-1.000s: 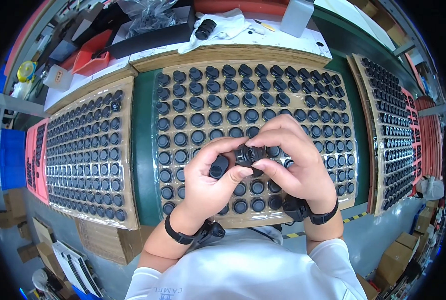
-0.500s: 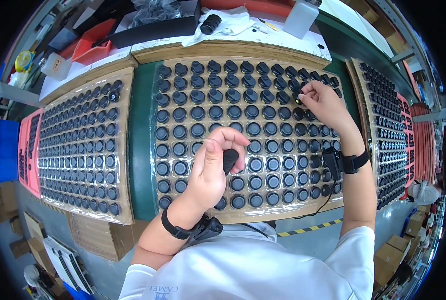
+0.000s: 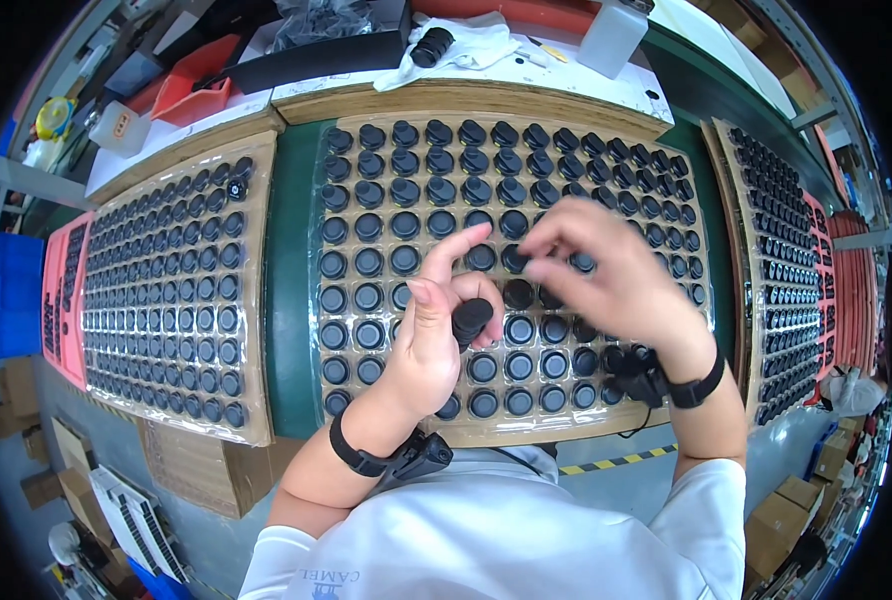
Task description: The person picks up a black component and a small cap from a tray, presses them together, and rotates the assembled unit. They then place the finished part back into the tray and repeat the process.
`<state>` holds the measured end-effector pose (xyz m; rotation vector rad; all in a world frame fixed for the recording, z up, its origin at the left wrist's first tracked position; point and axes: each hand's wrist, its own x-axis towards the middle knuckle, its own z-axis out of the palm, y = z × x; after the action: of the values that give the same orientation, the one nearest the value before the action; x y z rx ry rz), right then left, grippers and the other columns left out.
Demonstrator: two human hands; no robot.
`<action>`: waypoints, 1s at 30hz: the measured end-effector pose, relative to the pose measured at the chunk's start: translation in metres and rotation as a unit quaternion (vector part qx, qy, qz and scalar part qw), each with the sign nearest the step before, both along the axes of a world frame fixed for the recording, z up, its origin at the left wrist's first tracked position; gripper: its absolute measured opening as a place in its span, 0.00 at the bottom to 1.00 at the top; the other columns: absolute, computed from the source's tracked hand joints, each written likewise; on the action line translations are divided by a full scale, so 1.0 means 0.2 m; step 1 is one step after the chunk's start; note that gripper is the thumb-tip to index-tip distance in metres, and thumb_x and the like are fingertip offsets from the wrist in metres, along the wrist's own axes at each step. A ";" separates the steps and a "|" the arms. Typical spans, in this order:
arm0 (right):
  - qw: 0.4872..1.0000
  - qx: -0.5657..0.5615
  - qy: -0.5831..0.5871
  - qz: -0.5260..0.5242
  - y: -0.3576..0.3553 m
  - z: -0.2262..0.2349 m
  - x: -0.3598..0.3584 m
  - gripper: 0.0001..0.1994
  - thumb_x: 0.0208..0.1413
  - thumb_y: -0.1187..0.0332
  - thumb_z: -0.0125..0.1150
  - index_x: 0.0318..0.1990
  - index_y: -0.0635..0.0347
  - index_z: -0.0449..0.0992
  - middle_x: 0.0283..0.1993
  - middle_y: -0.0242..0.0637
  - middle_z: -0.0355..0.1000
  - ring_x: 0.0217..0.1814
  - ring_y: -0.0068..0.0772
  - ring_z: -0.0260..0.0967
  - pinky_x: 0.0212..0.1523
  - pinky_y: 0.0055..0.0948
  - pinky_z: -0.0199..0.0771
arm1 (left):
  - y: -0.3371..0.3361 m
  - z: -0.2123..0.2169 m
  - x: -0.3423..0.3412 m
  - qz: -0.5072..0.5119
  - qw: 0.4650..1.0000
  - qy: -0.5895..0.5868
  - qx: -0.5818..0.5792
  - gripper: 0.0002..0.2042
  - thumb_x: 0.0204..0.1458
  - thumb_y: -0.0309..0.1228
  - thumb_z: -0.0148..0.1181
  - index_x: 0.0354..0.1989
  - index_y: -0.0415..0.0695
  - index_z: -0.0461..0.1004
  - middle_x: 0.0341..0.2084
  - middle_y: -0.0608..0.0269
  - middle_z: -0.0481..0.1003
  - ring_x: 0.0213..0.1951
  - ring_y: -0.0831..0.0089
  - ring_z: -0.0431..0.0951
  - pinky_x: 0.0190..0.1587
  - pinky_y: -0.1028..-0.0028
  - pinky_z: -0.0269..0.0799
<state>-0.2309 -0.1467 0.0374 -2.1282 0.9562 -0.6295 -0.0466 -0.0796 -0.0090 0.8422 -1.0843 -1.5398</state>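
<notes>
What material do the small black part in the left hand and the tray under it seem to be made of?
The black part in the left hand looks like moulded plastic or rubber: even black, dull, with almost no shine. The tray seems to be thin clear plastic, since it glints and the brown board shows through it. That board looks like plywood or cardboard; I cannot tell which.

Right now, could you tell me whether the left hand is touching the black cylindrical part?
Touching. The head view shows the left hand curled around the black cylindrical part, fingers closed against its side, held above the centre tray.
</notes>
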 end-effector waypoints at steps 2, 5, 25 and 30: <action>0.998 -0.031 -0.006 0.061 0.05 0.04 0.07 0.11 0.42 0.73 0.65 0.35 0.61 0.73 0.32 0.37 0.68 0.35 0.35 0.66 0.38 0.29 0.67 | 0.00 -0.01 -0.01 0.003 1.000 -0.027 -0.004 0.43 0.50 0.67 0.20 0.59 0.37 0.52 0.19 0.64 0.67 0.21 0.80 0.62 0.25 0.82 0.58; 0.990 -0.061 -0.012 0.126 0.07 0.04 0.11 0.11 0.42 0.75 0.64 0.36 0.60 0.73 0.34 0.35 0.69 0.36 0.30 0.66 0.37 0.26 0.66 | 0.00 -0.01 -0.02 -0.008 0.999 -0.040 -0.008 0.43 0.50 0.66 0.20 0.61 0.38 0.50 0.19 0.63 0.67 0.20 0.81 0.62 0.25 0.82 0.58; 0.945 -0.116 0.206 -0.225 -0.22 -0.18 -0.46 0.10 0.47 0.76 0.59 0.39 0.64 0.70 0.29 0.33 0.64 0.29 0.25 0.61 0.33 0.21 0.63 | -0.01 -0.02 -0.01 -0.037 0.999 -0.009 -0.026 0.28 0.59 0.53 0.35 0.52 0.37 0.61 0.25 0.63 0.69 0.24 0.81 0.63 0.28 0.82 0.59; 0.992 -0.049 0.020 -0.117 0.00 0.02 -0.21 0.11 0.45 0.78 0.58 0.39 0.62 0.70 0.33 0.37 0.65 0.35 0.28 0.63 0.39 0.24 0.64 | 0.00 0.02 -0.01 -0.032 0.999 -0.040 -0.014 0.19 0.57 0.38 0.49 0.51 0.37 0.65 0.28 0.64 0.71 0.27 0.81 0.66 0.33 0.81 0.63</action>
<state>-0.2720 -0.1463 0.0412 -2.1381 1.2325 -0.7646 -0.0488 -0.0789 -0.0052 0.8634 -1.1997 -1.5509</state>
